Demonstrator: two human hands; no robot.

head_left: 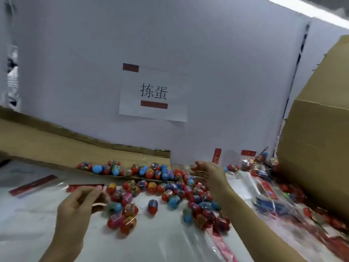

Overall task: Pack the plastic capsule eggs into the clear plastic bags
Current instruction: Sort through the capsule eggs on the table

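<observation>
Several red, blue and pink capsule eggs lie heaped on the white table and along a flat cardboard sheet. My left hand pinches the edge of a clear plastic bag with a red header strip. Several eggs lie right beside this hand; whether they are inside the bag is unclear. My right hand reaches over the back of the heap, fingers stretched leftward just above the eggs. The view is blurred, and I see nothing gripped in it.
Another empty bag with a red header lies at the left. Filled bags pile up at the right beside a big cardboard box. A flattened cardboard sheet leans on the white partition, which bears a paper sign.
</observation>
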